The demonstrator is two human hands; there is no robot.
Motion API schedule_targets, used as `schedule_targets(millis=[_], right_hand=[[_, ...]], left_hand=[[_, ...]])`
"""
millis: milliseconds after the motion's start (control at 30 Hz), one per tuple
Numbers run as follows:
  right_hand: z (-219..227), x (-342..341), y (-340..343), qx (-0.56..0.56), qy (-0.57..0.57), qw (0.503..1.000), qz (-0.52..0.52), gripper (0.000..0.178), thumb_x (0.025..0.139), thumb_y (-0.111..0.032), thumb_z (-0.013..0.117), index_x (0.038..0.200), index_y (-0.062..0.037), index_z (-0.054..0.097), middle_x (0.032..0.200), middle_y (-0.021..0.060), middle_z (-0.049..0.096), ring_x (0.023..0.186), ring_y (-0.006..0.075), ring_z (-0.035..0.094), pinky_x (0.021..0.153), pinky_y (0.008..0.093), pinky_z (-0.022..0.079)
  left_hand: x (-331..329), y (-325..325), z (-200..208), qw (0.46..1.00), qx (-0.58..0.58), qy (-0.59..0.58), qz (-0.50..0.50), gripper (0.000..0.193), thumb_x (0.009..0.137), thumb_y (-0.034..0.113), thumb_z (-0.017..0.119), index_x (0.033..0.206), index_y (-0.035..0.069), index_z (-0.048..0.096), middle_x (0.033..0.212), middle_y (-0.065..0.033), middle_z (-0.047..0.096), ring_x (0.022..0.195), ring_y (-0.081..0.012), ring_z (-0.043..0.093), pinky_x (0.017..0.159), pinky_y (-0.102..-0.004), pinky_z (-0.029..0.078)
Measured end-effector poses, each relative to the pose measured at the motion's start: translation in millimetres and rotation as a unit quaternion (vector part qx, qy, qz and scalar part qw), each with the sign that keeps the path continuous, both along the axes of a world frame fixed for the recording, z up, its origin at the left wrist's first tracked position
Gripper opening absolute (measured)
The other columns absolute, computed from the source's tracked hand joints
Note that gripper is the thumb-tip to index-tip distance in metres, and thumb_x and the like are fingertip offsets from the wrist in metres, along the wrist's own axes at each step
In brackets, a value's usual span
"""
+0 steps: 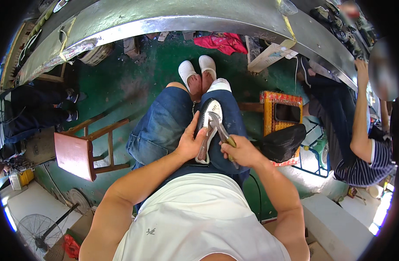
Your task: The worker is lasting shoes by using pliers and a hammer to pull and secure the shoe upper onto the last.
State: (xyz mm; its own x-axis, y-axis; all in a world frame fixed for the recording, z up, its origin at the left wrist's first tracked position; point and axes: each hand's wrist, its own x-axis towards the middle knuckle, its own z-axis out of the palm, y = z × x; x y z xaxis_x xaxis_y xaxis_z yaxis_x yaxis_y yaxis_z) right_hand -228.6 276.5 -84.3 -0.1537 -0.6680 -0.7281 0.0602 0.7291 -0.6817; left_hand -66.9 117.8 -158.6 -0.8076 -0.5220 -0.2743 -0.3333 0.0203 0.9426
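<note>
A shoe upper (pixel 202 118) with a dark side and a white edge lies bottom up along my thighs, its toe pointing away from me. It seems stretched over a shoe last, whose brown bottom shows near the heel. My left hand (pixel 192 142) grips the shoe's left side, thumb on the edge. In my right hand (pixel 241 151) is a pair of metal pincers (pixel 222 128) with yellowish handle grips. Their curved head rests at the shoe's forepart; whether the jaws pinch the edge I cannot tell.
A metal-edged workbench (pixel 182 24) curves across the front. To the left stands a wooden stool (pixel 73 152) with a pinkish seat. On the right, a phone (pixel 288 112) and a black plastic bag (pixel 283 141) rest on an orange stool. Another person (pixel 360 161) sits at far right; a fan (pixel 38 230) is lower left.
</note>
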Motion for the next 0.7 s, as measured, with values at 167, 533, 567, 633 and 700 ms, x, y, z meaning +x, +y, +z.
schedule_targets(millis=[167,533,567,633,700], right_hand=[[-22,14,16,-0.032,-0.187,0.968,-0.162,0.021,0.102,-0.019,0.062,0.113,-0.0010,0.063,0.084,0.0028,0.065,0.069,0.0093,0.058,0.056,0.0246,0.046],[5,-12,5,-0.106,0.028,0.981,-0.157,0.047,0.110,-0.039,0.042,0.112,0.0042,0.060,0.084,0.0085,0.068,0.068,0.0172,0.068,0.060,0.0328,0.053],[0,-11,-3,-0.107,0.029,0.981,-0.157,0.047,0.110,-0.039,0.042,0.112,0.0042,0.060,0.084,0.0085,0.068,0.068,0.0172,0.068,0.060,0.0328,0.053],[-12,-16,-18,-0.050,0.110,0.993,-0.008,0.048,0.110,-0.039,0.041,0.104,0.0037,0.061,0.078,0.0090,0.067,0.066,0.0190,0.067,0.067,0.0361,0.054],[-4,-17,-23,-0.038,0.081,0.996,-0.022,0.048,0.109,-0.040,0.041,0.097,0.0024,0.060,0.078,0.0120,0.068,0.072,0.0234,0.068,0.070,0.0374,0.054]], left_hand=[[-9,-9,30,0.981,-0.179,0.007,-0.078,0.062,0.103,0.026,0.053,0.160,0.015,0.031,0.142,-0.0332,0.051,0.124,-0.0484,0.057,0.104,-0.0444,0.049],[-23,-4,60,0.924,-0.262,-0.179,-0.214,0.059,0.104,0.035,0.048,0.159,0.024,0.030,0.148,-0.0372,0.042,0.103,-0.0519,0.067,0.091,-0.0527,0.055],[-20,-2,56,0.924,-0.263,-0.178,-0.213,0.059,0.104,0.035,0.048,0.159,0.024,0.030,0.148,-0.0372,0.042,0.103,-0.0519,0.067,0.091,-0.0527,0.055],[-15,1,52,0.967,-0.189,-0.147,-0.081,0.072,0.102,0.041,0.052,0.160,0.011,0.023,0.150,-0.0331,0.044,0.110,-0.0479,0.066,0.096,-0.0508,0.053],[-13,-3,47,0.954,-0.145,-0.243,-0.100,0.083,0.100,0.044,0.055,0.159,-0.001,0.018,0.149,-0.0303,0.047,0.117,-0.0445,0.063,0.099,-0.0493,0.050]])
